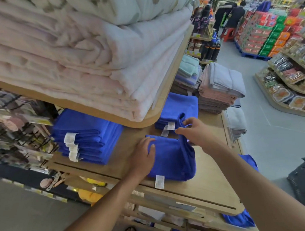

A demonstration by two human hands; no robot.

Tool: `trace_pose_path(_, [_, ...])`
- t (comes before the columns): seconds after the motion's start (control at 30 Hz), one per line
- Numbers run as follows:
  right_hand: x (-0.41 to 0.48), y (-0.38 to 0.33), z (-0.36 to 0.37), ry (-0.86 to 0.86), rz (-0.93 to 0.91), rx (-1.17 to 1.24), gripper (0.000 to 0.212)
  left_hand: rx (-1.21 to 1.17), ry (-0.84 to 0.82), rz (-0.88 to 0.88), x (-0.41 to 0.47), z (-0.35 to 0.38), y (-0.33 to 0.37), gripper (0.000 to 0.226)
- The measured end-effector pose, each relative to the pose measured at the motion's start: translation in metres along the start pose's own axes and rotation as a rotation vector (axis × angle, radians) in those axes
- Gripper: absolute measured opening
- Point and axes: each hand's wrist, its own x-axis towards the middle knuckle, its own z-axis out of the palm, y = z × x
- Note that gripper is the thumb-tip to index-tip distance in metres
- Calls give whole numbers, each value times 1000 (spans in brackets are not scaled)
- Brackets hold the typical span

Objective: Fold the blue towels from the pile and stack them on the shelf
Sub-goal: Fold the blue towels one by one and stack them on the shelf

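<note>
I have the blue towel lying on the wooden shelf, near its front edge, between the finished stack of folded blue towels on the left and the loose pile behind it. My left hand lies flat on the towel's left part, fingers nearly straight, pressing it down and gripping nothing. My right hand has its fingers curled and pinches the towel's right edge, which is lifted off the shelf.

My judgement is that 3 things could spoil this fold. The pinch holds only a narrow bit of cloth, so the edge could slip free and drop crooked. The right hand is just beside the pile, so its fingers might catch a 2nd towel and drag it along. The towel's white tag already sits at the shelf's front edge; if my left hand eases off while I pull, the whole towel could slide forward and fall.
</note>
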Motion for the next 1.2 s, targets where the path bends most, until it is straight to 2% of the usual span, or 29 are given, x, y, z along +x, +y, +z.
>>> trace_pose_path(0.07, [5,-9,21,-24,-32,-71,24,-177,22,-215,0,-5,-11,29])
trace_pose_path(0.1, [7,-12,34,-44,-58,-133,24,-240,36,-269,1,-5,-17,29])
trace_pose_path(0.2, [11,-10,76,-104,-133,-319,31,-371,71,-258,6,-6,-29,32])
trace_pose_path(0.3, [13,3,103,-283,-60,-219,20,-415,100,-262,10,-6,-39,29])
trace_pose_path(0.37, [15,14,97,-249,-66,-155,7,-398,66,-278,10,-7,-45,22])
trace_pose_path(0.47, [18,38,62,-37,-87,-52,9,-253,-21,-247,11,-7,-47,23])
trace_pose_path(0.53, [19,59,34,120,-70,-83,6,-20,-17,-140,12,-6,-46,46])
trace_pose_path(0.57, [18,70,24,168,-20,-116,17,115,-13,-71,13,-5,-47,56])
trace_pose_path(0.6, [16,79,18,162,66,-121,32,220,-21,-29,15,-3,-49,63])
trace_pose_path(0.67, [12,91,19,27,269,-63,53,334,-43,-30,18,0,-52,69])
trace_pose_path(0.73, [8,92,27,-82,376,11,59,408,-41,-24,21,5,-55,73])
trace_pose_path(0.83, [7,85,40,-101,383,139,61,420,-8,-3,19,9,-58,81])
trace_pose_path(0.93, [5,78,50,-110,383,296,65,306,0,1,14,8,-59,79])
trace_pose_path(1.1, [-13,75,55,-71,146,380,36,157,8,-22,11,3,-57,82])
trace_pose_path(1.13, [-19,73,54,-67,91,389,36,24,24,-63,11,3,-51,81])
trace_pose_path(1.2, [-30,66,44,-63,-19,381,41,-408,52,-151,10,1,-32,77])
